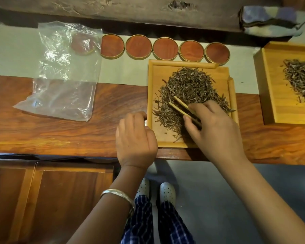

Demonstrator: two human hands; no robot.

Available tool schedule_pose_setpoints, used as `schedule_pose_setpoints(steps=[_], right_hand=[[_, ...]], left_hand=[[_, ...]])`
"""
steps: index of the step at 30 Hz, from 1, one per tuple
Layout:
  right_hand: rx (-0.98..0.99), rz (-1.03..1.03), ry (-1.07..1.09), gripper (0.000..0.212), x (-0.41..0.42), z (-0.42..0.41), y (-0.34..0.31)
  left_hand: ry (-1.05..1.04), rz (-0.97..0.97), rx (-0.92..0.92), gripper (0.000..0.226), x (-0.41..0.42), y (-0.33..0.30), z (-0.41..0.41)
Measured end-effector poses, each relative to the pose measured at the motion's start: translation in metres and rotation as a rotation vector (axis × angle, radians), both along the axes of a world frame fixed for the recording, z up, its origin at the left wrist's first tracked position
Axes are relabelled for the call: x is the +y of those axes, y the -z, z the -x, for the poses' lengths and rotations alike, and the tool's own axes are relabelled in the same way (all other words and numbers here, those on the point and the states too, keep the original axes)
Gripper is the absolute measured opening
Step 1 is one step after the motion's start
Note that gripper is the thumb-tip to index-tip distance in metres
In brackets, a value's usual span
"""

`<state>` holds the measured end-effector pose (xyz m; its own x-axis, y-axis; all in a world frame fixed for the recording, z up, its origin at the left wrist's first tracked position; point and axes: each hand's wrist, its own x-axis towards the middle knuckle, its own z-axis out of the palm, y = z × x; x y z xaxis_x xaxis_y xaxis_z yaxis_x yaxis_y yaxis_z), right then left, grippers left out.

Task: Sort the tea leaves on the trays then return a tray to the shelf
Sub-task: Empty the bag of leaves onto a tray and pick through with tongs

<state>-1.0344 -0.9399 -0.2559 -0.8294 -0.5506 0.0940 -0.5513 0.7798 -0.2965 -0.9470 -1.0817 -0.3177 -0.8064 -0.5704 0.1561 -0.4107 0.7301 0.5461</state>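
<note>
A: Where are the leaves (190,90)?
B: Heaped in the tray (152,95) on the bench (60,124). The right hand (217,127) grips bamboo tongs (185,110), tips in the heap.
A: And the left hand (135,138)?
B: Just left of the tray, fingers curled at its edge; whether it grips is unclear.
A: Beyond?
B: Five lids (164,48) behind the tray, a bag (63,71) left, a second tray (271,85) right.

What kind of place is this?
Probably a tea shop or tea workshop: loose tea leaves piled on a wooden tray, a row of round wooden coasters, and bamboo tongs for sorting.
</note>
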Motion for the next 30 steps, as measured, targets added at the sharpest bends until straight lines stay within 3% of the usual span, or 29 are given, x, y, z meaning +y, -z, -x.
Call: schedule_pose_setpoints(steps=[4,15,30], right_hand=[[-0.044,-0.079,-0.054,0.021,-0.001,-0.019,0.001],[-0.081,-0.013,-0.066,0.023,0.004,-0.039,0.003],[-0.084,0.069,0.054,0.025,0.029,-0.040,-0.004]], left_hand=[[-0.001,0.025,-0.024,0.019,-0.001,0.002,0.000],[-0.012,0.077,-0.010,0.017,0.000,0.004,0.002],[-0.012,0.048,0.006,0.018,0.001,0.003,0.001]])
